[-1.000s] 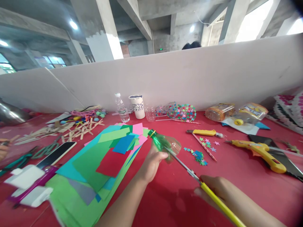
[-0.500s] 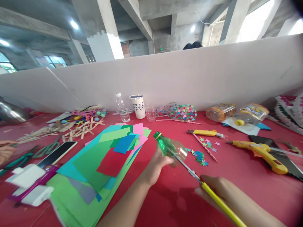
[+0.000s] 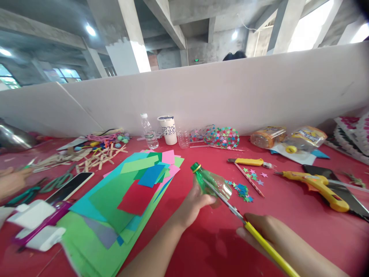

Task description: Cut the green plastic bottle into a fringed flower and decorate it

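Note:
My left hand is closed around the underside of a green, see-through plastic bottle top. It is tilted, its neck with a yellow ring pointing up and left, its wide clear end to the right. My right hand grips the yellow handle of a soldering iron. The iron's thin metal tip lies against or just in front of the bottle's green side; whether it touches I cannot tell. Behind the bottle's wide end, star-shaped sequins are scattered on the red table.
Stacked coloured paper lies left. A yellow cutter, striped straw and yellow glue gun lie right. Behind stand a water bottle and white cup. Another person's hand is at far left.
The bottle top and my left hand have shifted slightly right and down. My right hand and the soldering iron stay nearly still. The other person's hand has reached further in from the left.

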A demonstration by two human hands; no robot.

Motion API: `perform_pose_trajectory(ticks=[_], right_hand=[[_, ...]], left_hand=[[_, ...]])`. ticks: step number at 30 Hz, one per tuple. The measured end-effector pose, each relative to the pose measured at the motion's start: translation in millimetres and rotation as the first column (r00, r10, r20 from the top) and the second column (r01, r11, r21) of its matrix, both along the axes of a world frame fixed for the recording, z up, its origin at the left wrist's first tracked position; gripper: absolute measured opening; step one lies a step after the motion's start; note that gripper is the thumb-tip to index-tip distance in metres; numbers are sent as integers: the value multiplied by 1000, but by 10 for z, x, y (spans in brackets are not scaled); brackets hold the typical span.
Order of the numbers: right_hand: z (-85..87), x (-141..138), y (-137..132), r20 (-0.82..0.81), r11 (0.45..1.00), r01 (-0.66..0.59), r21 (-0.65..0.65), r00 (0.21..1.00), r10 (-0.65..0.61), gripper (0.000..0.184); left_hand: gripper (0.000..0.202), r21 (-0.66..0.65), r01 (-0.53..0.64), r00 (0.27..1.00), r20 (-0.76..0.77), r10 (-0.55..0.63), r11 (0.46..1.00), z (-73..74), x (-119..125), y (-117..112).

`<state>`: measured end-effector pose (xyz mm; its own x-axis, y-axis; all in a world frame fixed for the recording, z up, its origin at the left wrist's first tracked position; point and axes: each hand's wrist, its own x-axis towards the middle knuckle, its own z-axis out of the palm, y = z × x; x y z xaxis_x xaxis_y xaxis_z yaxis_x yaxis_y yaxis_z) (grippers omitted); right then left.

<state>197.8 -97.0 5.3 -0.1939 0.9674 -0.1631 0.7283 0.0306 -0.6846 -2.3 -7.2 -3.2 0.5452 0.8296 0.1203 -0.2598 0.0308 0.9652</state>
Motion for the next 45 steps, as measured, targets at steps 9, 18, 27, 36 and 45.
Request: perform_pose_trajectory(ticks=[9,18,27,36,45], right_hand=[[27,-30,4,21,1000,10,10,1000,-10,39],[37,-39,-5,13,999,10,47,1000,-11,39],[58,-60,-9,-41,999,50,-3,998,-50,34],[-63,-38,-16,-15,996,85,17,996,-85,36],[55,-66,-41,-144,992,120,-44,982,-125,45]], left_hand=[[28,41,18,1000,-9,-18,999,1,1,10],[31,-31,88,995,-45,-89,996,14,43,-39],[30,-5,84,996,-26,-85,996,27,33,-51],[32,8,90,996,-14,-90,996,32,31,-38],[32,30,104,995,-8,-104,994,111,41,-30]])
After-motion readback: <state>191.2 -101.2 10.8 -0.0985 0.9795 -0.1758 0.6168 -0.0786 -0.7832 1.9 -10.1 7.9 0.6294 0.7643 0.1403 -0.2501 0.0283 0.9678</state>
